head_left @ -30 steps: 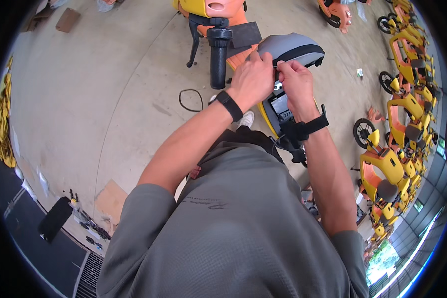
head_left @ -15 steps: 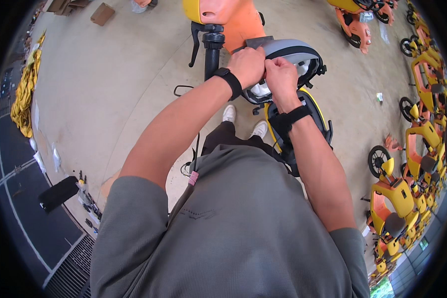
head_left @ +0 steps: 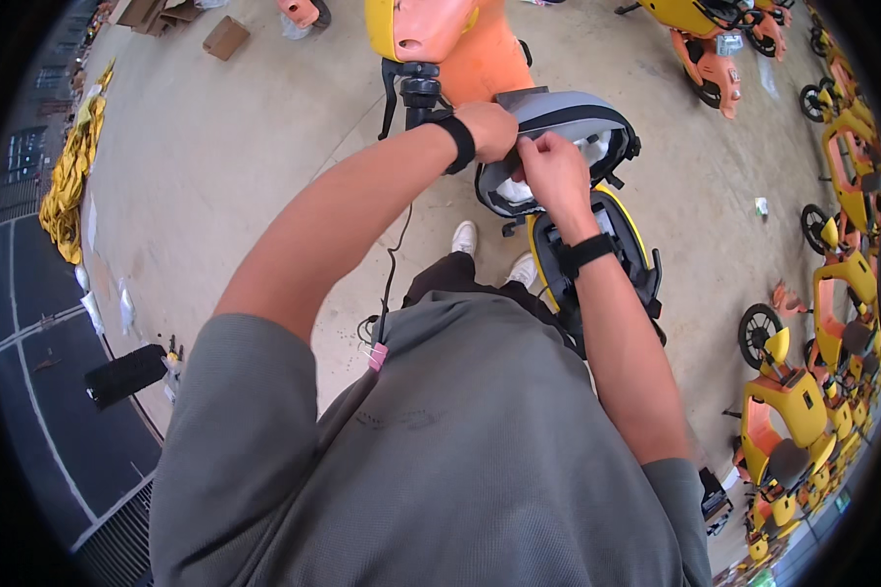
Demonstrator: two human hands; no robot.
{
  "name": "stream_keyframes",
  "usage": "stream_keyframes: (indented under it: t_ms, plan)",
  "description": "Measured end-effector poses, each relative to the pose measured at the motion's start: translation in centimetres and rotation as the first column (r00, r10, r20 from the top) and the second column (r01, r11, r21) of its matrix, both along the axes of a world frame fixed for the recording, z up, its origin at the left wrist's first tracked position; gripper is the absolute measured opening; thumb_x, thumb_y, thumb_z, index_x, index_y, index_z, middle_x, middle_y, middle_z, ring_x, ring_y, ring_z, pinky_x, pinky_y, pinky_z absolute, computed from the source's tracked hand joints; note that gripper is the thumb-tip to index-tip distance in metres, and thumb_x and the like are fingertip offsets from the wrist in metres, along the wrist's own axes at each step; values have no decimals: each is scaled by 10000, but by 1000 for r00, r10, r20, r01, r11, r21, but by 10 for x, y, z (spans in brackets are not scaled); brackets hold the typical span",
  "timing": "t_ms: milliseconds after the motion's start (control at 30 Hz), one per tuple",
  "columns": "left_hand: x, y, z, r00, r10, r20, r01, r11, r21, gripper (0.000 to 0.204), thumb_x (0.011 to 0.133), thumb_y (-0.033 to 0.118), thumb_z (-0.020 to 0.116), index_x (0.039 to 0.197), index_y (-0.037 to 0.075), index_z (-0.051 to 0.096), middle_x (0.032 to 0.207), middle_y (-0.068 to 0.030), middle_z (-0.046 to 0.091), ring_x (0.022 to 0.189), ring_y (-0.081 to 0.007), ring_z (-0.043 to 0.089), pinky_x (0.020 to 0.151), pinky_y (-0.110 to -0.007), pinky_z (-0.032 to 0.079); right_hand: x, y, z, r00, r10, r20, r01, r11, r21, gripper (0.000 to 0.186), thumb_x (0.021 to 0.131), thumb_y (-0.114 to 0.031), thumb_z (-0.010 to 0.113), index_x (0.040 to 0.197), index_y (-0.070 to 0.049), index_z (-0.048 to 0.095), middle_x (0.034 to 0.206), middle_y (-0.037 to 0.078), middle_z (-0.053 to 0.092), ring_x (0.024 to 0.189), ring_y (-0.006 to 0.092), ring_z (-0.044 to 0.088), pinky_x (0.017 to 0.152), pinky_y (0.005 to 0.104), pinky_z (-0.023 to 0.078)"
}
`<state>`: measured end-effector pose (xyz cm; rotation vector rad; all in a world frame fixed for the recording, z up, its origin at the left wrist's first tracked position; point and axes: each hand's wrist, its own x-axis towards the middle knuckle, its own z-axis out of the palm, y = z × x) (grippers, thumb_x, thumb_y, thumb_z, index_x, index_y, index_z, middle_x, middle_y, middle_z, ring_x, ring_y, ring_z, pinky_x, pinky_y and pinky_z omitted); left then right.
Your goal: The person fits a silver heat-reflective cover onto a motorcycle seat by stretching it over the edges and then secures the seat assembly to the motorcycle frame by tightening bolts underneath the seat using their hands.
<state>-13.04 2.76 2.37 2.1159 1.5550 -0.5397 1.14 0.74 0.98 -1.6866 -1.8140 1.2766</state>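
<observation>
Roughly at one o'clock, a grey rounded shell stands open. The right hand has its fingers pressed together at the left edge, their grip partly hidden. Nearer twelve, the left hand curls beside it; whether those fingers pinch anything, I cannot tell.

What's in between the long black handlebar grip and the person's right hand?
In the head view, the left hand and its black fabric-like wristband lie between the black cylindrical handlebar grip and the right hand.
</observation>
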Motion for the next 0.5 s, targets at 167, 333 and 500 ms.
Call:
stream_keyframes:
  t_ms: [167,333,500]
  plan:
    - [-2,-13,-1,993,-82,81,75,994,86,215,738,133,525,766,-33,660,784,-232,646,762,-380,644,685,-453,512,3,-23,3,986,9,164,-46,973,225,216,805,-209,625,781,-27,511,698,206,604,714,410,592,650,491,448]
    - [-11,-22,-18,946,-139,295,110,988,111,231,776,145,492,664,-22,607,685,-244,601,694,-416,599,646,-492,470,12,-28,-3,991,-34,127,4,974,226,207,807,-169,631,767,-14,500,695,213,600,700,418,586,624,492,438]
    - [5,-48,-12,890,-91,447,24,988,154,227,791,148,521,662,-23,598,661,-246,587,674,-414,597,645,-485,472,23,-34,-2,992,-102,79,85,977,195,202,801,-150,620,775,11,500,688,211,604,708,416,596,632,468,453]
